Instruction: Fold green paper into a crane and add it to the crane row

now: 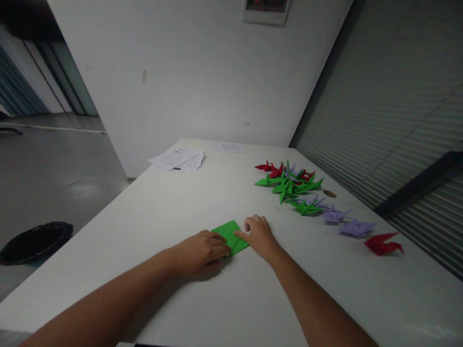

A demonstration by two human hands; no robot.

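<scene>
Both forearms are cut off by the bottom edge, where a dark strip, too little of it showing to identify, also pokes in. The left hand (202,251) lies loosely open, palm down, its bent fingers across the near left part of a folded green paper (230,233); its thumb is hard to make out. The right hand (261,236) sets its thumb on the sheet's right side, its other fingers curled; whether it pinches the paper I cannot tell. The green piece thus lies flat on the white table (155,212), between the hands and partly hidden under them, its creases faint. Off to the right is a red folded crane (380,245), then purple cranes (356,228) leading back to a heap of green, red and purple cranes (289,185), too overlapped to count. A black-lined bin (36,245) is cropped at the left edge. Farther off, printed sheets (177,159) overlap, their text unreadable, before the wall (188,77), where a mounted box (265,18) is cut off at the top.
</scene>
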